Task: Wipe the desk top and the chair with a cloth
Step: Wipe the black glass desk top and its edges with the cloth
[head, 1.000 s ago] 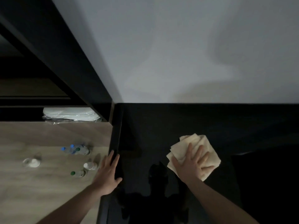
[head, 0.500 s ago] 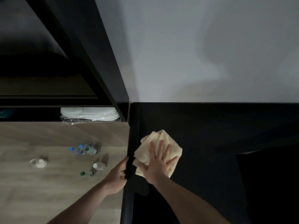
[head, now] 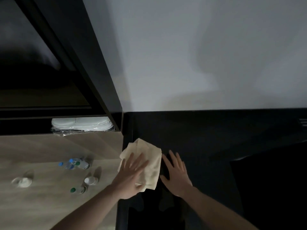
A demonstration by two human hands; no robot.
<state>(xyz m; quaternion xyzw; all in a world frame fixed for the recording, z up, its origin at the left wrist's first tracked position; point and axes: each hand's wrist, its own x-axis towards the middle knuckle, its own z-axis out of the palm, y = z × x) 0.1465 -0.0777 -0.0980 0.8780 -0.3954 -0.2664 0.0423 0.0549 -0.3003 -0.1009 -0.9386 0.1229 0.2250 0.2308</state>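
Observation:
A folded cream cloth lies at the left edge of the glossy black desk top, partly over its rim. My left hand lies flat on the cloth with fingers spread and straight, pressing it down. My right hand rests flat on the black surface just right of the cloth, fingers straight, holding nothing. No chair is in view.
Left of the desk is a lower wooden surface with several small bottles, two more small bottles and a white object. Wrapped white slippers lie in a dark shelf. A grey wall rises behind.
The cloth slid left to the desk's edge. My right hand came off it and now lies on bare desk. My left hand moved from the rim onto the cloth.

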